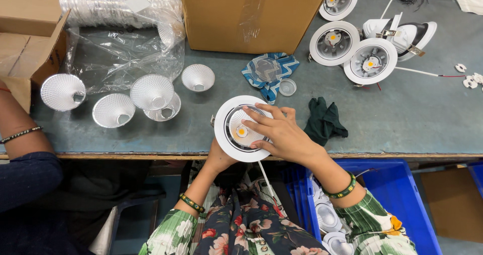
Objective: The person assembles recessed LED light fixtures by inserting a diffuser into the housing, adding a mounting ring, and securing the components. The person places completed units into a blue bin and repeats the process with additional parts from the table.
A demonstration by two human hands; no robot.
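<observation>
Two hands are working on a round white recessed downlight with a yellow LED chip at its heart [243, 129], held at the near edge of the grey-green workbench [412, 119], low in the centre of the frame. The left hand [220, 157] is cupping the fixture from beneath, its fingers hidden, so its grip cannot be made out. The right hand [280, 133] is lying spread over the fitting's right side, fingertips pressing on the dark inner ring. No silver faceted reflector cup appears to be sitting inside it yet; four such cups [151, 92] are waiting in the left half of the frame, beside a crumpled clear plastic bag [121, 28]. Judging by that, the lamp looks partly assembled. Three finished-looking white downlights [334, 43] are lying in the upper right, and more are resting in a blue plastic crate [402, 194] at lower right. The fixture is facing straight up at the camera; being round, it is showing no long axis, and its white lead [266, 177] is trailing down toward the lap. A co-worker's sleeved arm [22, 149] is resting at far left.
</observation>
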